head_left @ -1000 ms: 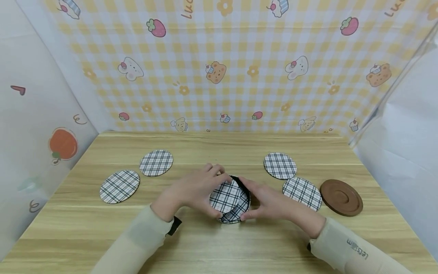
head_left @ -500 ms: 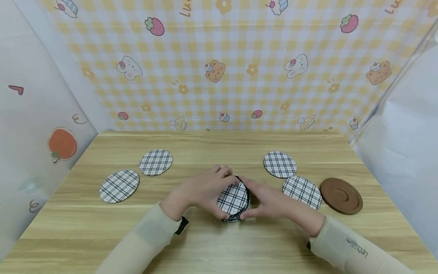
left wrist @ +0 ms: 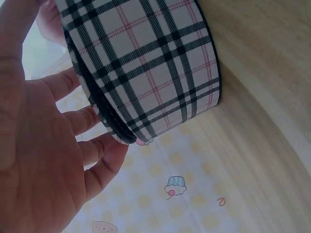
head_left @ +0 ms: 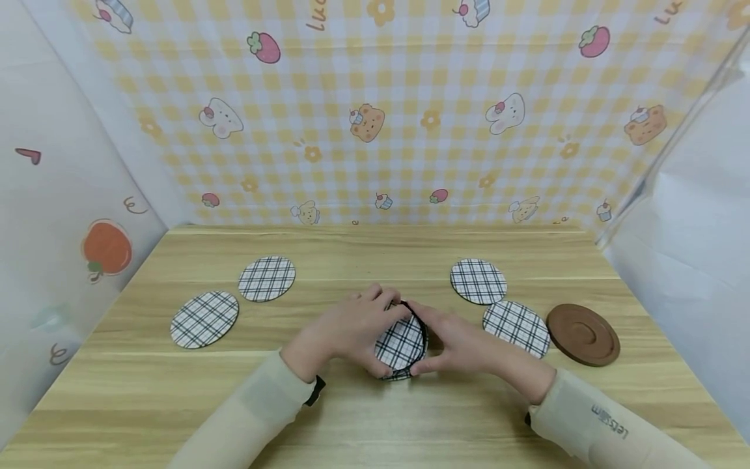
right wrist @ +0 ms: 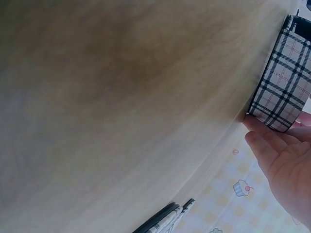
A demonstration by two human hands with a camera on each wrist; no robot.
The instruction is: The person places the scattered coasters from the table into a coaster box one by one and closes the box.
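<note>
At the middle of the table, a round plaid coaster holder [head_left: 424, 345] stands upright with its dark inner wall partly showing. My left hand [head_left: 354, 332] grips a plaid coaster [head_left: 400, 344] by its edges, fingers at the far side and thumb at the near side, over the holder's opening. In the left wrist view this coaster's dark edge [left wrist: 104, 114] lies tilted at the rim of the holder's wall [left wrist: 150, 63]. My right hand [head_left: 459, 342] holds the holder from the right between thumb and fingers. How deep the coaster sits is hidden.
Two plaid coasters [head_left: 205, 319] [head_left: 266, 278] lie at the left. Two more plaid coasters [head_left: 478, 281] [head_left: 517, 327] lie at the right, beside a round brown disc [head_left: 583, 334] with a recessed centre. A checked cloth [head_left: 404, 130] hangs behind the wooden table [head_left: 375, 430].
My left hand has moved right with the coaster, bringing it from the holder's left side to over its opening. The right hand has stayed on the holder.
</note>
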